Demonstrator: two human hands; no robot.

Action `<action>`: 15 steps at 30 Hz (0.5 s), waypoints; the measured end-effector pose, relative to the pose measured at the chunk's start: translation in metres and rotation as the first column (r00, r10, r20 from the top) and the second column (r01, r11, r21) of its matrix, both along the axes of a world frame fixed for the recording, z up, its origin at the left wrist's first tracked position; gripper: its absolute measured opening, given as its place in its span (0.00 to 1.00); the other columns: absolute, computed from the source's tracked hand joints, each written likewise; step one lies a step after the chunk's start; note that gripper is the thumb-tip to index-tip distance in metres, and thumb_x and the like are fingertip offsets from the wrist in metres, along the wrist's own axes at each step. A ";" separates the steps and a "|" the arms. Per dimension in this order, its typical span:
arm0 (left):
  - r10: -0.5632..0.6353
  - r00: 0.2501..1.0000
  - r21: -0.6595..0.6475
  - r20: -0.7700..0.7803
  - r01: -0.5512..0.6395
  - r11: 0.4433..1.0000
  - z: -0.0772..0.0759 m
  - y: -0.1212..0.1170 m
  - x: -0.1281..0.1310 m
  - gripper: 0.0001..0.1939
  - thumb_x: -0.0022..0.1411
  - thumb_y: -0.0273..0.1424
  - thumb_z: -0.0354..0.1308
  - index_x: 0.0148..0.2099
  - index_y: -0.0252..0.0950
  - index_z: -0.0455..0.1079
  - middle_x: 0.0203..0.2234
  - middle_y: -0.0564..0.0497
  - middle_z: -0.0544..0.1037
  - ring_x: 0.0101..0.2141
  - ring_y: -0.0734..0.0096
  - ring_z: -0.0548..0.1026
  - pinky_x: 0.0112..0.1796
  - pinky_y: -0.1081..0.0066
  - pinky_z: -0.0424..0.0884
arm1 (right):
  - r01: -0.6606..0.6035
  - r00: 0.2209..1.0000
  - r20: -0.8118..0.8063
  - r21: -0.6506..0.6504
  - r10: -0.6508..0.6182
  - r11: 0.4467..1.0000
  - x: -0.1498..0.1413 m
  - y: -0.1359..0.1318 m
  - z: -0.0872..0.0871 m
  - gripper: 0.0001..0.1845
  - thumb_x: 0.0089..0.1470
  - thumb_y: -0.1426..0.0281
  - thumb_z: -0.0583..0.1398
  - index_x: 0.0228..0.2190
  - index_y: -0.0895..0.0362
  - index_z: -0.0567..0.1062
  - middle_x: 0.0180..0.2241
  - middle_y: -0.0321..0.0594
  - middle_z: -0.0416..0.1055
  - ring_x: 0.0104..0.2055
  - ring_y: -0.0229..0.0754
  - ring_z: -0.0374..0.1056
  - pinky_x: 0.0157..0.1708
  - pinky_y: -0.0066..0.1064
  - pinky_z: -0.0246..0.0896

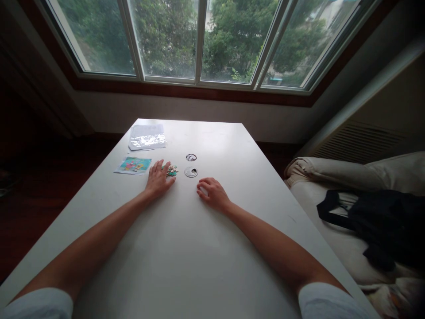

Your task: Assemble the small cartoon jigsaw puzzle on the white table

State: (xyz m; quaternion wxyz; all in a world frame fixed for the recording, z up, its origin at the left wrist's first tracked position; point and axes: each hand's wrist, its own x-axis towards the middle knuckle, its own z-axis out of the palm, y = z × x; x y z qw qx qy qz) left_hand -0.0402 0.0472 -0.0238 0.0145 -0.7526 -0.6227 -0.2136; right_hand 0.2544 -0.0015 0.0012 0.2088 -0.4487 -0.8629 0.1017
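A small heap of jigsaw puzzle pieces [171,170], with green and pale sides showing, lies on the white table [186,248]. My left hand [157,178] rests against the heap's left side, fingers spread, partly covering it. Lower and to the right, my right hand [212,193] lies on the tabletop with its fingers loosely bent. A gap shows between its thumb and fingers, and I see nothing in it. Left of my left hand is a colourful cartoon picture sheet [134,165].
Two round, light-rimmed discs or inserts, a far one [191,157] and a near one [191,172], sit mid-table between my hands. Papers with a shiny clear plastic bag [148,137] lie at the far left. Dark clothing [385,217] lies on a pale sofa [308,195] at right.
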 end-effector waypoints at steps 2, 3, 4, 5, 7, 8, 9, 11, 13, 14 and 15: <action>-0.049 0.998 -0.074 -0.028 0.047 0.996 0.003 0.012 -0.005 0.39 0.66 0.50 0.52 0.72 0.39 0.52 0.70 0.40 0.54 0.68 0.47 0.52 0.66 0.49 0.48 | -0.010 1.000 0.011 0.010 0.010 1.000 0.001 0.000 0.000 0.15 0.64 0.61 0.58 0.47 0.53 0.77 0.55 0.44 0.71 0.57 0.48 0.63 0.58 0.40 0.58; -0.100 0.994 -0.134 -0.044 0.094 0.986 0.004 0.017 -0.007 0.39 0.66 0.51 0.51 0.72 0.39 0.52 0.69 0.40 0.56 0.67 0.48 0.55 0.66 0.49 0.49 | -0.014 1.000 0.019 0.012 0.014 1.000 0.001 0.000 0.000 0.15 0.64 0.60 0.58 0.47 0.53 0.77 0.55 0.44 0.70 0.57 0.48 0.63 0.58 0.40 0.58; -0.146 0.988 -0.167 -0.060 0.134 0.977 0.005 0.022 -0.008 0.38 0.66 0.52 0.51 0.72 0.40 0.53 0.69 0.40 0.56 0.67 0.48 0.55 0.66 0.49 0.49 | -0.017 0.999 0.028 0.012 0.017 1.000 0.002 -0.001 0.000 0.15 0.64 0.60 0.58 0.48 0.53 0.76 0.55 0.45 0.70 0.57 0.48 0.62 0.58 0.41 0.57; -0.188 0.979 -0.179 -0.072 0.173 0.968 0.006 0.025 -0.009 0.38 0.66 0.52 0.51 0.72 0.40 0.54 0.69 0.41 0.56 0.68 0.49 0.55 0.66 0.49 0.48 | -0.018 0.999 0.037 0.009 0.018 1.000 0.002 -0.001 0.000 0.16 0.64 0.60 0.58 0.48 0.53 0.76 0.55 0.45 0.70 0.57 0.48 0.62 0.59 0.41 0.57; -0.256 0.963 -0.183 -0.086 0.238 0.954 0.007 0.028 -0.007 0.37 0.67 0.52 0.50 0.72 0.42 0.54 0.70 0.43 0.56 0.68 0.49 0.53 0.66 0.49 0.47 | -0.018 0.998 0.052 0.006 0.018 1.000 0.001 -0.001 0.001 0.16 0.64 0.60 0.57 0.49 0.53 0.76 0.56 0.45 0.69 0.57 0.49 0.62 0.59 0.41 0.57; -0.284 0.955 -0.178 -0.091 0.265 0.948 0.007 0.027 -0.005 0.36 0.68 0.51 0.49 0.72 0.42 0.54 0.70 0.43 0.56 0.68 0.50 0.53 0.67 0.49 0.47 | -0.018 0.998 0.056 0.007 0.018 1.000 0.001 -0.001 0.001 0.16 0.64 0.60 0.57 0.49 0.53 0.76 0.56 0.45 0.69 0.58 0.49 0.62 0.59 0.41 0.57; -0.308 0.947 -0.175 -0.095 0.288 0.941 0.007 0.025 -0.003 0.35 0.68 0.51 0.49 0.72 0.42 0.54 0.70 0.44 0.56 0.68 0.50 0.52 0.67 0.50 0.47 | -0.018 0.998 0.058 0.008 0.018 1.000 0.001 -0.001 0.002 0.16 0.64 0.60 0.57 0.49 0.53 0.76 0.56 0.45 0.69 0.58 0.49 0.62 0.59 0.41 0.56; -0.355 0.929 -0.173 -0.108 0.334 0.927 0.007 0.018 0.003 0.35 0.69 0.50 0.48 0.73 0.42 0.53 0.70 0.45 0.56 0.69 0.52 0.52 0.67 0.51 0.47 | -0.016 0.998 0.058 0.010 0.016 1.000 0.000 0.000 0.002 0.16 0.64 0.60 0.57 0.49 0.53 0.75 0.56 0.45 0.69 0.58 0.49 0.62 0.59 0.41 0.56; -0.399 0.910 -0.180 -0.113 0.376 0.909 0.007 0.010 0.009 0.35 0.70 0.49 0.48 0.73 0.43 0.52 0.70 0.46 0.55 0.69 0.52 0.52 0.67 0.51 0.47 | -0.014 0.999 0.047 0.011 0.013 1.000 0.000 0.000 0.002 0.16 0.64 0.60 0.57 0.48 0.53 0.76 0.55 0.45 0.69 0.57 0.48 0.62 0.59 0.40 0.56; -0.413 0.904 -0.183 -0.109 0.390 0.903 0.007 0.006 0.012 0.34 0.70 0.49 0.47 0.73 0.44 0.52 0.70 0.46 0.55 0.69 0.52 0.51 0.67 0.51 0.46 | -0.015 0.999 0.034 0.011 0.014 1.000 0.001 0.001 0.001 0.15 0.65 0.60 0.57 0.48 0.53 0.76 0.55 0.45 0.70 0.57 0.48 0.62 0.59 0.40 0.56; -0.427 0.898 -0.188 -0.105 0.404 0.895 0.007 0.002 0.015 0.33 0.71 0.48 0.47 0.73 0.45 0.52 0.71 0.47 0.55 0.69 0.51 0.51 0.67 0.50 0.46 | -0.016 1.000 0.015 0.013 0.016 1.000 0.001 0.001 0.000 0.14 0.65 0.61 0.57 0.47 0.53 0.76 0.54 0.44 0.70 0.56 0.47 0.63 0.59 0.40 0.56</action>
